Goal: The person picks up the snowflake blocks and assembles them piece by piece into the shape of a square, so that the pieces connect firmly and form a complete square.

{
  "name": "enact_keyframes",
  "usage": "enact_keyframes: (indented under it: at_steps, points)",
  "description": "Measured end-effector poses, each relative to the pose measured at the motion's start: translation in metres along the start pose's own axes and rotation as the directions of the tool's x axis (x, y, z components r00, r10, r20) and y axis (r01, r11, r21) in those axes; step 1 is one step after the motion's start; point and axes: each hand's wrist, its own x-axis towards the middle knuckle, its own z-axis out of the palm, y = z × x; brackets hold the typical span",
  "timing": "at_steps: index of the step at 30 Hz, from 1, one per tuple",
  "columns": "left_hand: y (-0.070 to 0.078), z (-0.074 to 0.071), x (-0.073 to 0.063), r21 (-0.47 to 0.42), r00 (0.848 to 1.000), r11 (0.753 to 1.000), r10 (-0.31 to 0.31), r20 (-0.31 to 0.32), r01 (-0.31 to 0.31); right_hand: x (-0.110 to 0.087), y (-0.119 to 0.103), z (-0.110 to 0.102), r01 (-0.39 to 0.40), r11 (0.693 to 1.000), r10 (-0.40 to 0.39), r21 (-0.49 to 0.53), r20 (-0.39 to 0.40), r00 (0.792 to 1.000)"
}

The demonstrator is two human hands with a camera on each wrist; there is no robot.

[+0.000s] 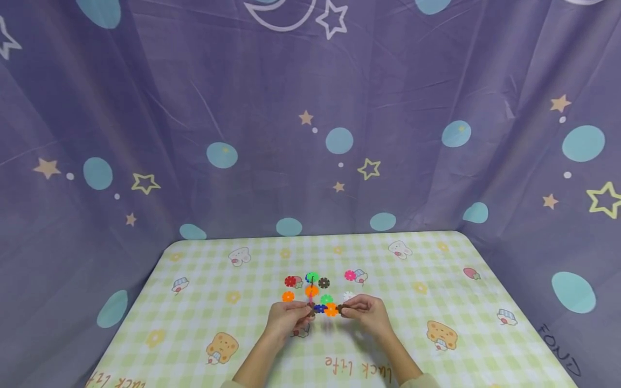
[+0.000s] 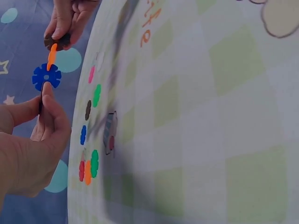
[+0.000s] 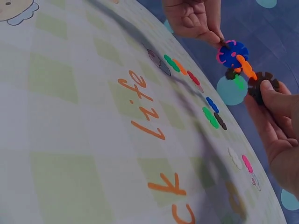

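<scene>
Both hands hold a chain of slotted plastic snowflake discs above the table. My left hand (image 1: 284, 322) pinches a brown disc at one end between thumb and fingers. Beside it in the chain sits a blue disc (image 2: 46, 77), joined to an orange disc (image 1: 331, 309). At the other end, my right hand (image 1: 368, 315) pinches another brown disc (image 3: 262, 87). Past the blue disc, the right wrist view shows a pink disc (image 3: 219, 57) and a green disc (image 3: 240, 82), seemingly a second strand; its joints are partly hidden.
Loose discs lie on the checked tablecloth (image 1: 184, 328) beyond the hands: a red disc (image 1: 290, 281), an orange disc (image 1: 288, 296), a dark disc (image 1: 324, 283), a green disc (image 1: 327, 298), a pink disc (image 1: 350, 275) and a white disc (image 1: 348, 296). A purple curtain (image 1: 271, 178) hangs behind the table.
</scene>
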Motion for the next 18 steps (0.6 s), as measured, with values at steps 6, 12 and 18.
enact_keyframes:
  at_steps: [6,12,18]
  points:
    - [0.0030,0.0010,0.0004,0.043,1.000,0.999,0.005,-0.024,-0.004,0.0008,0.0020,0.0003,0.031,0.999,-0.032,0.016,0.006,0.999]
    - [0.0010,0.0052,0.0018,0.057,0.999,0.998,0.012,-0.031,-0.010,0.0018,0.0036,0.0011,0.030,1.000,-0.030,0.009,-0.039,0.999]
    - [-0.0006,0.0036,0.0040,0.010,1.000,1.000,0.012,0.005,-0.012,0.0100,0.0077,-0.0052,0.095,0.995,-0.094,-0.018,0.031,0.995]
